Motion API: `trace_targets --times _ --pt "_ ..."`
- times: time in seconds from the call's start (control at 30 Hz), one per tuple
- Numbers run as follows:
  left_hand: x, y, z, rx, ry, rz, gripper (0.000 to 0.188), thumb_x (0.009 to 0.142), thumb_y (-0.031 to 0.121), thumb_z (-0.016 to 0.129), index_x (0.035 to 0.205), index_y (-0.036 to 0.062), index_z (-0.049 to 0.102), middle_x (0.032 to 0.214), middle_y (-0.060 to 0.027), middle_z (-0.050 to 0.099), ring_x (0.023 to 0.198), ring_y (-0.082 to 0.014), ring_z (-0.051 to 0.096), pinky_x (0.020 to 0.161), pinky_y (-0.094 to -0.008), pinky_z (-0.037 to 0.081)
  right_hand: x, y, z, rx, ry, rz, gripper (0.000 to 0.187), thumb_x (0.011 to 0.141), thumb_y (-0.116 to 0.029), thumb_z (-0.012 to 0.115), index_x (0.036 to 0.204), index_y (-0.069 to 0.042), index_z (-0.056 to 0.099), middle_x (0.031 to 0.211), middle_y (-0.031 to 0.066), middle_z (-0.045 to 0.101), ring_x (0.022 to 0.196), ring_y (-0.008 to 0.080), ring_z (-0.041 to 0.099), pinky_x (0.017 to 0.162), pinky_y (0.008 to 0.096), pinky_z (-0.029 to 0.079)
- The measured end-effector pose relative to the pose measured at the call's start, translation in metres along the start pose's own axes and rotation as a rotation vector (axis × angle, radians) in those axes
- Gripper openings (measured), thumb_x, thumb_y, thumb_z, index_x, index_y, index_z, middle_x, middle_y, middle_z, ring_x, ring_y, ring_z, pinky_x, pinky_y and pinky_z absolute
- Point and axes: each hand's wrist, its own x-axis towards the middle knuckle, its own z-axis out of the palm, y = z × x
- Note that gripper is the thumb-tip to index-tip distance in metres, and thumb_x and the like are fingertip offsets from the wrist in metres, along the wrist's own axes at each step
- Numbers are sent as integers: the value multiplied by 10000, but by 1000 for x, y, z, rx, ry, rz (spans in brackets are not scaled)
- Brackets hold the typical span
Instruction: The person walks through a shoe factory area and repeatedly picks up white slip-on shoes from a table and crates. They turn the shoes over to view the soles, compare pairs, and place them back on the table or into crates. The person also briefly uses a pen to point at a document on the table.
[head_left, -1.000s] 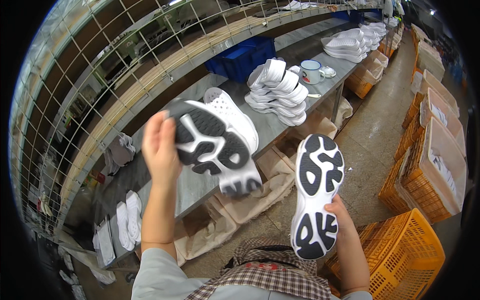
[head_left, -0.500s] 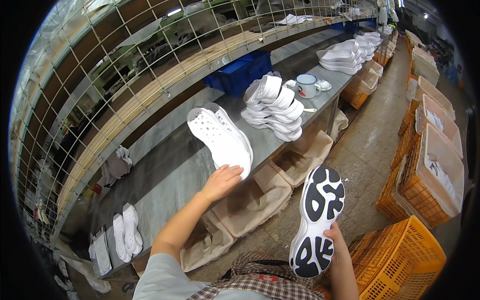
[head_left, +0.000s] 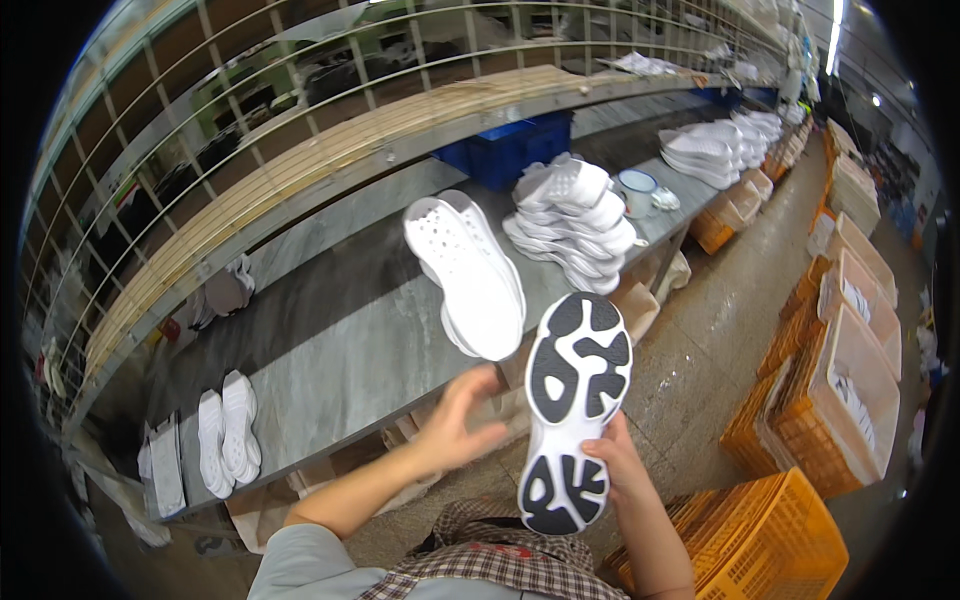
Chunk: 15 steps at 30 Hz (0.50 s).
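My right hand grips a white shoe sole at its narrow middle, thumb on the near side. The sole stands nearly upright, its black-patterned tread facing me. My left hand is in the air left of it, empty, with fingers apart and slightly blurred. Just beyond that hand, a pair of white soles lies overlapped on the grey table, perforated ends pointing away. Behind them to the right rises a stack of white soles. Another pair of soles lies at the table's left end.
A wire mesh and wooden ledge run above the table. Under the ledge sits a blue bin; a white enamel mug stands past the stack. Orange crates line the floor at right. A clipboard lies at far left.
My left hand has come off the pair of soles and drawn back toward me. The sole in my right hand has moved left and up, closer to the left hand. The view has shifted.
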Motion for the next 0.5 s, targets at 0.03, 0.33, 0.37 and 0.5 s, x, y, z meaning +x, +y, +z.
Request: trace_targets --times 0.03,0.33,0.37,0.5 --pt "-13 12 6 -183 -59 -132 820 830 229 688 1427 18 165 1469 -156 228 1322 -294 333 1060 -390 324 6 4 15 1 -25 -22 806 651 -1 675 1332 -15 244 1234 196 461 1103 301 541 879 403 519" --pt "-69 -38 -44 -970 421 -388 911 771 455 622 1439 8 191 1376 -208 383 1220 -317 471 987 -407 453 56 32 107 -1113 -775 -397 702 835 -265 673 1400 -18 338 1339 190 407 1261 259 366 1054 370 298" --pt "-76 -49 -50 -1141 324 -242 811 773 475 551 1398 23 303 1314 -170 475 1172 -271 523 1000 -398 444 60 41 114 -1017 -831 -350 716 827 -273 670 1410 -30 333 1371 198 372 1293 266 322 1071 379 271" --pt "-99 -67 -65 -1338 542 -327 731 747 441 525 1345 37 410 1234 -172 556 1091 -316 581 935 -431 486 76 89 141 -679 -801 -169 767 774 -231 664 1433 -56 313 1439 205 315 1353 286 258 1103 408 230"
